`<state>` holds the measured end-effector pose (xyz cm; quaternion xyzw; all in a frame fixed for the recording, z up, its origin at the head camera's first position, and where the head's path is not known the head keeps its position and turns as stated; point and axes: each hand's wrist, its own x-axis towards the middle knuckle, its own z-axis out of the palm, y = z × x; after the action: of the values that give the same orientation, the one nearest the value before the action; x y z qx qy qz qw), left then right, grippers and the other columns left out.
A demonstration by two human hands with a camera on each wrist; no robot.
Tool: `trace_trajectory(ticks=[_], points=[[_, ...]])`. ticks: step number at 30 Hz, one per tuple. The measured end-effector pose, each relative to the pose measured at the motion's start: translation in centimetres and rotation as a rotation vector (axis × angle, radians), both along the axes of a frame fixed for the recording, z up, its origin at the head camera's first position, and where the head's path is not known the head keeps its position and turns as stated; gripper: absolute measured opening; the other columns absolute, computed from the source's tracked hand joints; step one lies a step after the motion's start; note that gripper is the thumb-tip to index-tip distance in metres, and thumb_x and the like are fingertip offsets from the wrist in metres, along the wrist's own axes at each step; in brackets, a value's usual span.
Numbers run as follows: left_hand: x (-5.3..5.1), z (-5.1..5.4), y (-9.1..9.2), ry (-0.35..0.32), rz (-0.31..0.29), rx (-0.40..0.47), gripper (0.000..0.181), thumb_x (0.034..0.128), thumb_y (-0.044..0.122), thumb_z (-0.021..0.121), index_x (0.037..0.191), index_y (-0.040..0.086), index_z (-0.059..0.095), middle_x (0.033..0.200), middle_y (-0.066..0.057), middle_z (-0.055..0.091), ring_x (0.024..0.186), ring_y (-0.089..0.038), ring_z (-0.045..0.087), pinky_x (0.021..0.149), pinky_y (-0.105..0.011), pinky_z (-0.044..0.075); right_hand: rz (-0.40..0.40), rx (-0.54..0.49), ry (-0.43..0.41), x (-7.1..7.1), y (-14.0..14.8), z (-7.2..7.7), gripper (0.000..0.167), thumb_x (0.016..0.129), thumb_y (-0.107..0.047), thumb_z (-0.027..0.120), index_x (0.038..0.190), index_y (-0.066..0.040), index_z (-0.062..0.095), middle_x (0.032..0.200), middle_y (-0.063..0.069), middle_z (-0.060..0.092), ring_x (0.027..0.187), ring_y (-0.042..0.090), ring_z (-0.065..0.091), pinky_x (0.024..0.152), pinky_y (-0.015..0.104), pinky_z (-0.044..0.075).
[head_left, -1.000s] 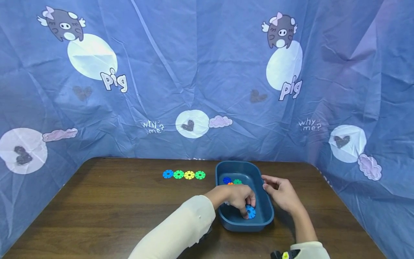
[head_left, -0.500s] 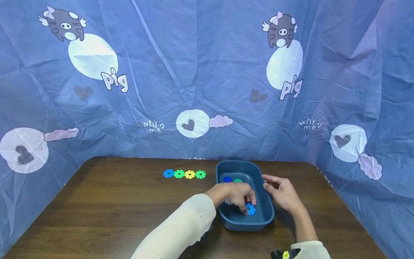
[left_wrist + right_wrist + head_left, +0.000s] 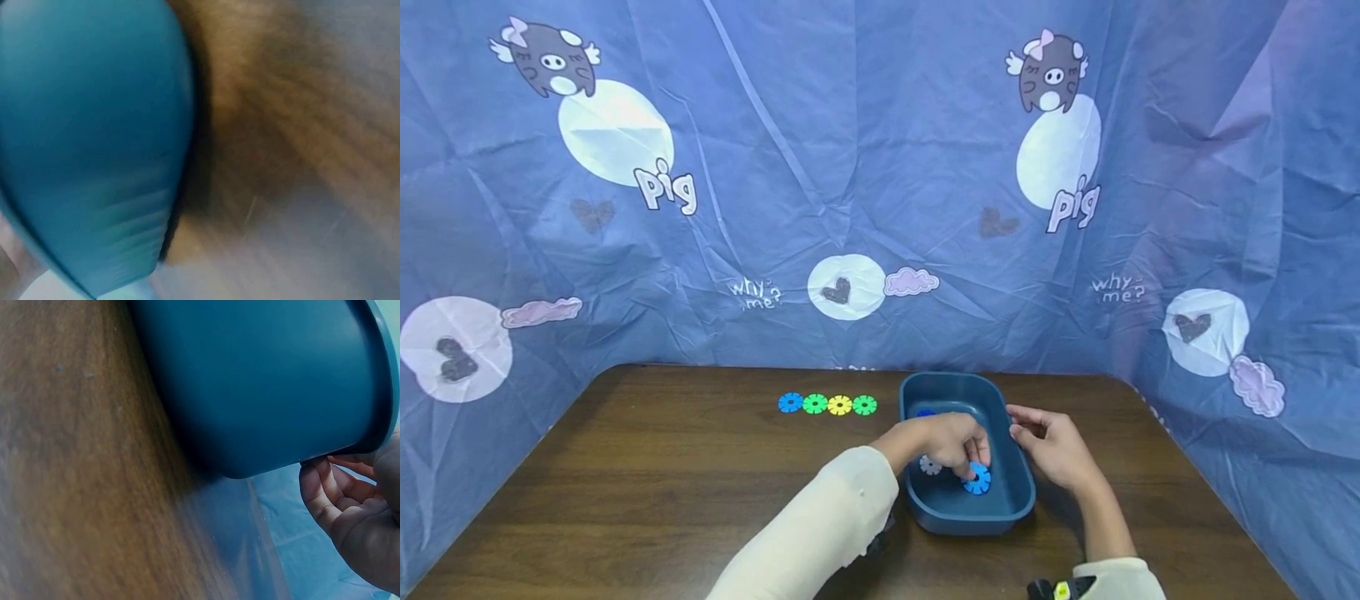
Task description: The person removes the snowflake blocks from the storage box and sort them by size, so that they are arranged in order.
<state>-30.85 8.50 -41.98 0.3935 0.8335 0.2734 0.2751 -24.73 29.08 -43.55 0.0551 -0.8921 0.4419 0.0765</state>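
Observation:
A blue notched plastic disc (image 3: pixel 977 478) is pinched by the left hand (image 3: pixel 957 443), tilted up inside a dark teal plastic bin (image 3: pixel 966 520). A pale white notched disc (image 3: pixel 931 465) lies in the bin just left of that hand. Part of a dark blue disc (image 3: pixel 927 414) shows behind the wrist; other contents are hidden. My right hand (image 3: pixel 1060 446) touches the bin's right side near the rim, with thumb and fingertips against the outside, as the right wrist view also shows. In the left wrist view, the bin's outer wall (image 3: pixel 94 125) fills the left half.
Left of the bin, a row of notched discs lies on the brown wooden table (image 3: pixel 662 467): a blue disc (image 3: pixel 790 403), a green disc (image 3: pixel 815 404), a yellow disc (image 3: pixel 839 405) and another green disc (image 3: pixel 864 405). A blue printed cloth (image 3: pixel 865 183) hangs behind.
The left hand has drawn the blue disc slightly up and back within the bin, uncovering the white disc and covering the green and orange ones. My right hand stays in place.

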Motion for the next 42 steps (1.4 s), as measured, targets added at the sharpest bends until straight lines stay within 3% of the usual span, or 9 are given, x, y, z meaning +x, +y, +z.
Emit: trace_trajectory(ticks=[5,10,13,18,22,25,29,35,42], points=[[-0.5,1.3,-0.9,-0.074,0.068,0.137,0.021,0.0897,-0.01,0.07,0.104,0.005,0.072,0.091,-0.002,0.07,0.085,-0.015,0.069,0.073,-0.023,0.059,-0.003,0.017,0.002,0.0,0.0,-0.1,0.035,0.1,-0.005,0.063,0.133,0.005,0.064,0.116,0.02,0.072,0.101,0.027,0.067,0.075,0.024,0.056],[-1.3,2.8,-2.7,-0.048,0.135,0.24,0.02,0.0907,-0.008,0.071,0.108,0.003,0.073,0.093,-0.002,0.071,0.081,-0.013,0.07,0.076,-0.025,0.061,-0.013,0.026,-0.003,-0.1,0.0,-0.2,0.035,0.1,-0.006,0.063,0.133,0.005,0.064,0.118,0.02,0.072,0.105,0.029,0.067,0.079,0.023,0.056],[-2.0,3.7,-4.2,-0.02,0.177,0.289,0.02,0.0901,-0.008,0.071,0.109,0.001,0.073,0.094,-0.005,0.072,0.082,-0.014,0.07,0.077,-0.026,0.06,-0.017,0.027,-0.01,-0.1,0.0,-0.1,0.035,0.1,-0.006,0.063,0.133,0.004,0.064,0.119,0.02,0.071,0.107,0.029,0.066,0.08,0.024,0.055],[-3.1,5.0,-7.5,-0.031,0.272,0.347,0.024,0.0888,-0.011,0.07,0.112,-0.004,0.072,0.099,-0.011,0.071,0.087,-0.018,0.071,0.08,-0.028,0.061,-0.017,0.019,-0.007,0.1,-0.1,0.0,0.034,0.1,-0.006,0.063,0.133,0.004,0.065,0.119,0.019,0.071,0.107,0.029,0.066,0.079,0.023,0.055],[-3.7,5.4,-10.6,0.01,0.33,0.341,0.025,0.0889,-0.009,0.07,0.114,-0.004,0.071,0.103,-0.012,0.072,0.094,-0.02,0.069,0.083,-0.029,0.06,-0.016,0.021,-0.005,0.1,-0.1,0.0,0.034,0.1,-0.006,0.063,0.133,0.004,0.065,0.12,0.019,0.071,0.107,0.028,0.065,0.079,0.023,0.055],[-4.3,5.3,-13.0,0.055,0.373,0.326,0.026,0.0886,-0.006,0.071,0.115,-0.003,0.072,0.105,-0.012,0.073,0.099,-0.02,0.068,0.086,-0.03,0.058,-0.014,0.022,-0.005,0.1,0.0,0.0,0.034,0.1,-0.006,0.063,0.133,0.004,0.065,0.12,0.019,0.071,0.107,0.028,0.065,0.078,0.023,0.055],[-5.0,4.6,-16.2,0.034,0.455,0.353,0.027,0.0895,-0.008,0.068,0.116,-0.007,0.07,0.107,-0.016,0.072,0.097,-0.024,0.07,0.086,-0.033,0.059,-0.009,0.02,-0.008,0.2,0.0,-0.1,0.034,0.1,-0.006,0.063,0.133,0.005,0.064,0.12,0.019,0.071,0.107,0.028,0.065,0.078,0.023,0.055],[-5.8,2.7,-21.2,-0.012,0.574,0.416,0.027,0.0892,-0.016,0.062,0.116,-0.018,0.063,0.1,-0.025,0.067,0.085,-0.025,0.071,0.083,-0.038,0.062,-0.001,0.021,0.002,0.1,0.0,0.0,0.034,0.1,-0.006,0.063,0.133,0.005,0.064,0.121,0.02,0.071,0.108,0.029,0.065,0.078,0.023,0.055],[-5.8,0.4,-26.9,0.006,0.71,0.438,0.028,0.0873,-0.019,0.059,0.115,-0.025,0.059,0.093,-0.026,0.067,0.077,-0.022,0.071,0.079,-0.041,0.063,-0.008,0.021,0.005,0.0,0.0,-0.1,0.034,0.1,-0.006,0.063,0.132,0.005,0.065,0.119,0.02,0.071,0.106,0.028,0.066,0.078,0.023,0.055]])
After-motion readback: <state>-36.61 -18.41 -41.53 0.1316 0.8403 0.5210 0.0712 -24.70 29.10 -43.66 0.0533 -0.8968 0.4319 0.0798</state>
